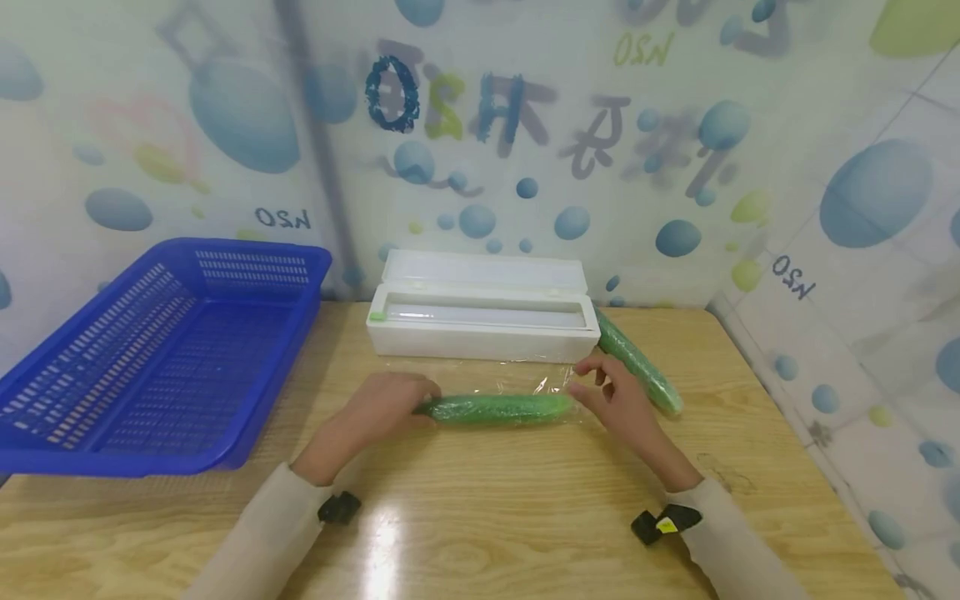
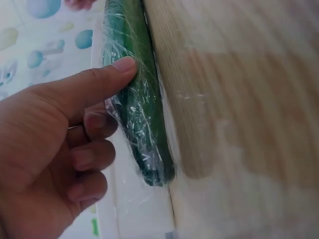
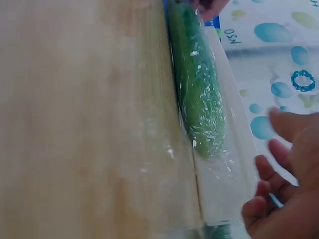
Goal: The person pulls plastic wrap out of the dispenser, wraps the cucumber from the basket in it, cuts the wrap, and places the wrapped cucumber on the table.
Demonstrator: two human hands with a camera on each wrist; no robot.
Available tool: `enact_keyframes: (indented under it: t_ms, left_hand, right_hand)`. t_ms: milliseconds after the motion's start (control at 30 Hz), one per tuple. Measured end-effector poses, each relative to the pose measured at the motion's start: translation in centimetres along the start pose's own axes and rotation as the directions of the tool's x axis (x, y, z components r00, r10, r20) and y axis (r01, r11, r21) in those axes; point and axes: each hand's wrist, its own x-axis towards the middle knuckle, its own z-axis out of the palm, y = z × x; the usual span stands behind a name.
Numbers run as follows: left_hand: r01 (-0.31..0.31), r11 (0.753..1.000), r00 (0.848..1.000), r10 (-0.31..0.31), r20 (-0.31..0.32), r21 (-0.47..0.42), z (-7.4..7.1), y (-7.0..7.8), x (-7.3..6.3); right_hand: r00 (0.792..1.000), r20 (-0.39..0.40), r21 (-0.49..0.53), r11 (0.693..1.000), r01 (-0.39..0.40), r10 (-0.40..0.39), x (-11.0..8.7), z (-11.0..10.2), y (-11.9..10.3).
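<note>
A green cucumber (image 1: 498, 407) wrapped in clear plastic film lies lengthwise on the table in front of a white box. My left hand (image 1: 390, 404) is at its left end. In the left wrist view the left thumb (image 2: 112, 74) presses on the film-covered cucumber (image 2: 144, 107), with the other fingers curled beside it at the film's edge. My right hand (image 1: 618, 400) hovers by the cucumber's right end, thumb and fingers apart. Between the right hand (image 3: 286, 174) and the cucumber (image 3: 199, 94) there is a gap in the right wrist view. Loose film (image 1: 551, 383) spreads behind the cucumber.
The white box (image 1: 480, 343) stands with its lid (image 1: 483, 271) raised and a roll of film (image 1: 480, 317) inside. A second cucumber (image 1: 641, 367) lies slanted at the box's right. On the left sits a blue plastic basket (image 1: 247, 333). A patterned wall (image 1: 480, 167) rises behind the table.
</note>
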Motion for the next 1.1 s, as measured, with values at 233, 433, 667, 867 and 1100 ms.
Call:
enact_keyframes:
  t_ms: [233, 433, 667, 867, 1100]
  left_hand:
    - [0.141, 0.974, 0.983, -0.158, -0.089, -0.179, -0.9, -1.7, -2.5]
    - [0.13, 0.923, 0.981, -0.173, -0.087, -0.361, -0.4, -3.1, -4.5]
    - [0.035, 0.929, 0.984, -0.096, -0.148, -0.369, 0.8, -3.5, -4.9]
    - [0.089, 0.884, 0.975, -0.171, -0.141, -0.459, 1.6, -3.9, -4.7]
    - [0.137, 0.843, 0.961, -0.241, -0.138, -0.521, 2.2, -4.5, -4.7]
  right_hand:
    - [0.986, 0.161, 0.032, 0.998, -0.047, 0.041, -1.9, -0.6, 0.8]
    - [0.982, 0.163, 0.01, 0.995, -0.098, 0.095, -2.2, -0.6, 1.6]
    - [0.978, 0.151, 0.038, 0.988, -0.148, 0.14, -2.5, -0.2, 2.3]
    - [0.982, 0.13, 0.063, 0.988, -0.144, 0.135, -2.4, 0.1, 2.4]
    - [0.978, 0.133, 0.053, 0.984, -0.167, 0.159, -2.3, 0.1, 2.3]
